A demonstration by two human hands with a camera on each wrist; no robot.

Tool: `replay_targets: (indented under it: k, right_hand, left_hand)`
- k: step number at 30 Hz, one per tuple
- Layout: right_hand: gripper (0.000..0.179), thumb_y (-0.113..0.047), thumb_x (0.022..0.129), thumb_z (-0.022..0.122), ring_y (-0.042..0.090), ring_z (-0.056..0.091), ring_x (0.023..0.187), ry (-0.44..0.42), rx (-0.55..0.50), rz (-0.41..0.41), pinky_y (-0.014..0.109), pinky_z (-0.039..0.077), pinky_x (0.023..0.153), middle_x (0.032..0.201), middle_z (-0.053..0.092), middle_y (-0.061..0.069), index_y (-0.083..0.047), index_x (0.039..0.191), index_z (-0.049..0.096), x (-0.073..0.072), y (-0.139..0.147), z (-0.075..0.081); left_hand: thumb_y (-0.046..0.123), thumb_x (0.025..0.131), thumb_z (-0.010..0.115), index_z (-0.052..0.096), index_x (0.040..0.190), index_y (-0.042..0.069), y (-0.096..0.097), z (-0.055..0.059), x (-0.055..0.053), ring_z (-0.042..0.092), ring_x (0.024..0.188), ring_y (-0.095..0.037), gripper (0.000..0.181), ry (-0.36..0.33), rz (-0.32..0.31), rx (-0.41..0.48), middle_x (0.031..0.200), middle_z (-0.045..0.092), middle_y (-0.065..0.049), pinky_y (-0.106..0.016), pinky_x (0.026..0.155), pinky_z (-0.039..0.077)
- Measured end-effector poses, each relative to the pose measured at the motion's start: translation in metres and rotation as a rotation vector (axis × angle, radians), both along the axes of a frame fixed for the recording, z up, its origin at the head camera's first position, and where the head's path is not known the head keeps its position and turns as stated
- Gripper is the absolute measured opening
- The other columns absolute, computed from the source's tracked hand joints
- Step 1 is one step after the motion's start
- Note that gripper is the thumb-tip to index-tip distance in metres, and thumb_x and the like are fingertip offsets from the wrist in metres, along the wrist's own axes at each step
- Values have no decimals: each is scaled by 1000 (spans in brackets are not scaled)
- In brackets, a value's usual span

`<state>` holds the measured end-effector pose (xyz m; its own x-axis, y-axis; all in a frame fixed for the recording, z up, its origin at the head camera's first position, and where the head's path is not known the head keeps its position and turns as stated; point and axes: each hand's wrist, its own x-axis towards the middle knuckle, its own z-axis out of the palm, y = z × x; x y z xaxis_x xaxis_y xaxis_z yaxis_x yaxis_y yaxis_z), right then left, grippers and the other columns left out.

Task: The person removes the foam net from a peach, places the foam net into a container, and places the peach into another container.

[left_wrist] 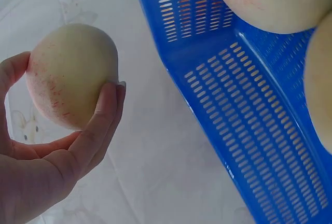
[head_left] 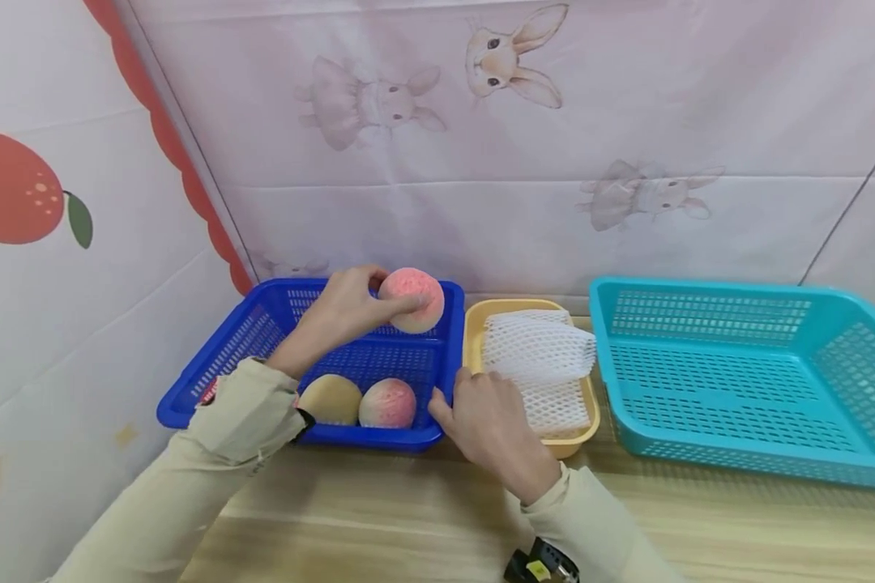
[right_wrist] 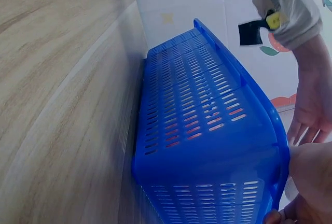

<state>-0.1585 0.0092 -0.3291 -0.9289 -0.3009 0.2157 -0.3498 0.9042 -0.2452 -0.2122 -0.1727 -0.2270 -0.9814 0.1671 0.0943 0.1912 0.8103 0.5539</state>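
A pink and cream peach (head_left: 411,300) is held by my left hand (head_left: 343,304) over the far right part of the blue basket (head_left: 379,437). In the left wrist view, the thumb and fingers curve around that peach (left_wrist: 72,73), beyond the basket's rim. Two more peaches, one yellowish (head_left: 330,399) and one pink and white (head_left: 388,403), lie at the basket's near side. My right hand (head_left: 484,413) grips the blue basket's right rim near its front corner, thumb on the rim. The right wrist view shows this hand (right_wrist: 314,182) against the basket's corner (right_wrist: 233,167).
Right of the blue basket stands a yellow basket (head_left: 474,324) with white foam net sleeves (head_left: 539,352). A turquoise basket (head_left: 707,389) is farther right. All stand on a wooden table (head_left: 379,518) against a rabbit-print wall covering (head_left: 445,219).
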Motion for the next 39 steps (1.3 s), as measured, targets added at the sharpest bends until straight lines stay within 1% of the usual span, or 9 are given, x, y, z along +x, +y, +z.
replay_targets:
  k: [4,6,11,15,18,21,25,33,39]
  right_hand:
    - [45,-43,96,48,21,49,55,0,-13,4,31,42,50,58,46,5,-2,79,58,0,-1,-1]
    - [45,-43,96,47,21,49,56,5,-11,2,32,42,50,58,46,5,-2,79,58,0,-1,-1]
    - [45,-42,96,48,22,50,57,-2,-24,-12,33,43,51,59,46,5,-2,79,57,0,0,-3]
    - [44,-42,95,49,25,54,59,9,-47,-10,36,45,51,60,49,7,-2,78,57,-1,0,-4]
    - [44,-42,95,49,25,55,59,7,-52,-6,37,46,51,61,49,7,-2,78,56,-1,0,-5]
    - [44,-42,95,49,26,56,60,5,-52,-8,37,46,52,61,50,8,-2,78,57,-2,0,-6]
    - [45,-42,95,49,28,57,61,11,-54,-15,39,47,52,62,53,10,-1,79,57,-2,1,-7]
    - [44,-42,96,48,26,55,60,-19,-55,-10,37,46,52,62,50,9,-1,81,56,1,1,-5]
    - [42,-40,96,48,24,53,58,-23,-69,-11,34,44,51,61,48,8,-2,81,56,2,2,-3]
  left_hand:
    - [55,85,65,59,118,3,4,-7,-13,60,91,-26,62,43,-11,38,107,64,-12,-40,78,50]
    - [53,85,66,60,115,3,6,-12,-19,60,85,-24,59,58,-21,41,99,64,-11,-38,74,50]
    - [53,83,67,55,81,8,10,-24,-33,43,52,-15,47,34,-50,31,63,45,-1,-27,47,35]
    - [55,82,67,38,61,11,9,-29,-42,25,44,-12,57,-53,-43,-9,53,29,3,-26,42,22]
    - [54,83,67,42,60,11,9,-33,-49,34,45,-12,54,-142,-38,-99,53,35,2,-25,42,30]
    - [50,83,69,52,64,9,11,-39,-54,53,52,-16,49,-208,-51,-203,56,47,-1,-24,47,41]
    - [47,83,71,50,61,10,14,-48,-56,60,56,-19,48,-246,-72,-257,53,46,0,-24,48,44]
    - [43,82,73,38,53,15,14,-66,-51,35,43,-10,54,-259,-71,-226,49,33,4,-22,41,30]
    - [39,82,73,34,52,14,19,-73,-47,28,41,-8,55,-220,-103,-260,49,28,5,-21,40,27]
